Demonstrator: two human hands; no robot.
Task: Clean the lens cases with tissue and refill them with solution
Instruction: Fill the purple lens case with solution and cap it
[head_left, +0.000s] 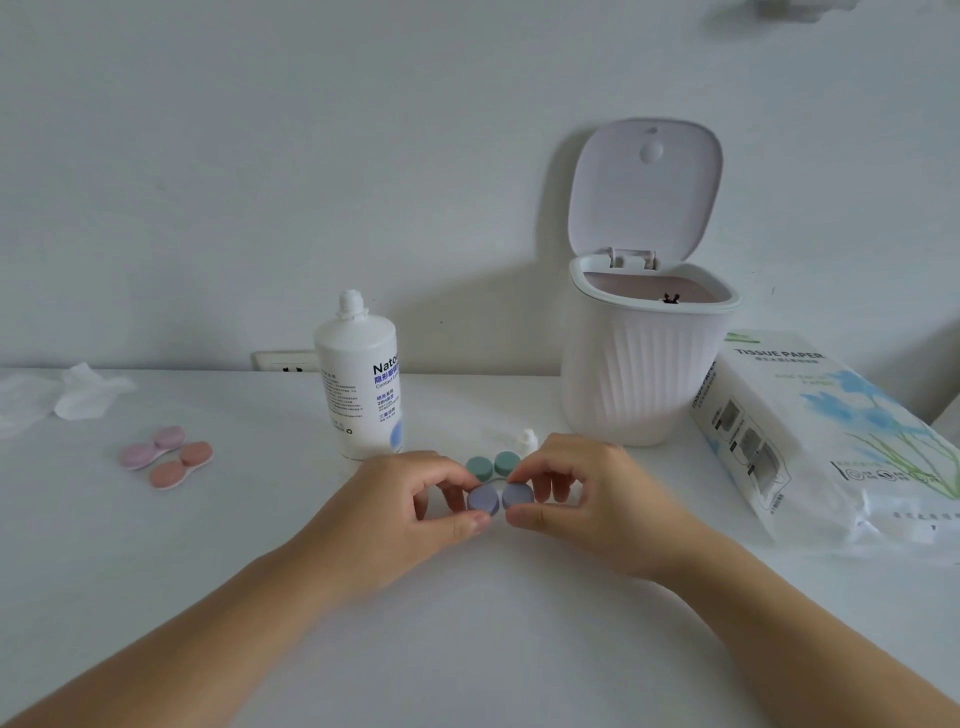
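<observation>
A purple lens case (500, 498) with two round caps lies on the white table (467, 623) in front of me. My left hand (410, 512) pinches its left cap between thumb and fingers. My right hand (582, 501) pinches the right cap the same way. Just behind it sits a green lens case (492, 463). The white solution bottle (358, 379) stands uncapped behind my left hand, and its small white cap (527, 441) rests near the green case. A pink case (151, 448) and an orange case (182, 464) lie at the left.
A white ribbed bin (644, 364) with its lid up stands at the back right. A tissue paper pack (815, 436) lies at the right edge. Crumpled tissues (78, 397) sit at the far left by the wall. A wall socket (285, 361) shows behind the bottle.
</observation>
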